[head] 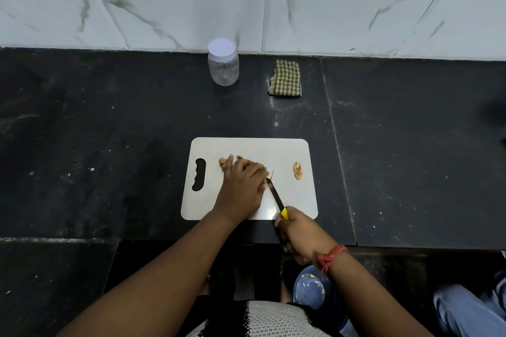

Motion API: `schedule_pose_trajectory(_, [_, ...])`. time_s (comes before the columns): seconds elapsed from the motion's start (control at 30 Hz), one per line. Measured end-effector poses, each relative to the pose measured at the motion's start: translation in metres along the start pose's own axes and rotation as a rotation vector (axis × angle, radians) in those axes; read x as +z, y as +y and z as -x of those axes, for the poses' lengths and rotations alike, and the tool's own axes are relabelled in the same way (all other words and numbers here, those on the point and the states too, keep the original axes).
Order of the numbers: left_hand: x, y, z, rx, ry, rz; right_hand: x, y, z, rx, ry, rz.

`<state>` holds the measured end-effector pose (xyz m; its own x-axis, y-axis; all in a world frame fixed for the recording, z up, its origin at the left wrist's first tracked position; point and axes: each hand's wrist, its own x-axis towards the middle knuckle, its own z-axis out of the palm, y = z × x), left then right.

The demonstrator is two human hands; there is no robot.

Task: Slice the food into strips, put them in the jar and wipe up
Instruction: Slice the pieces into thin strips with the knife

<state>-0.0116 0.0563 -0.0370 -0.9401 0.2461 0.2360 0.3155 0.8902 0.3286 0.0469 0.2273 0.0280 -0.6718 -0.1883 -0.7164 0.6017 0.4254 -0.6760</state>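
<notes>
A white cutting board (290, 150) lies on the black counter. My left hand (241, 186) holds down a small tan piece of food (223, 163) on the board, its fingers curled over it. My right hand (301, 232) grips a yellow-handled knife (276, 197); the blade tip meets the food beside my left fingers, where thin strips (271, 174) lie. Another brownish slice (298, 170) sits alone on the board's right side. A clear plastic jar (223, 65) with its white lid on stands by the back wall. A folded green checked cloth (286, 78) lies to the jar's right.
A marble-patterned wall (246, 0) closes off the counter's back. Below the counter's front edge, a blue bowl (312, 288) with scraps sits under my right wrist. Another person's leg in blue trousers (471, 309) is at the lower right.
</notes>
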Motion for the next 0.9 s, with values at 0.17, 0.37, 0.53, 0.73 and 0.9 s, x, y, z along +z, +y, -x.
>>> schedule_pose_trajectory(0.17, [-0.001,-0.001,-0.002,-0.006,-0.007,-0.016,-0.005,-0.004,0.008,0.03,-0.104,-0.252])
schedule_pose_trajectory(0.37, [0.0,0.001,-0.002,-0.07,-0.005,0.01,-0.001,0.0,0.001,-0.047,0.064,-0.08])
schedule_pose_trajectory(0.53, [0.001,0.0,-0.002,-0.03,0.006,-0.021,-0.005,-0.014,-0.012,-0.174,0.21,0.395])
schedule_pose_trajectory(0.73, [0.004,-0.007,0.009,0.163,0.013,-0.138,-0.002,-0.019,-0.016,-0.172,0.21,0.538])
schedule_pose_trajectory(0.9, [0.005,-0.012,0.014,0.272,0.02,-0.128,-0.001,-0.018,-0.017,-0.177,0.204,0.551])
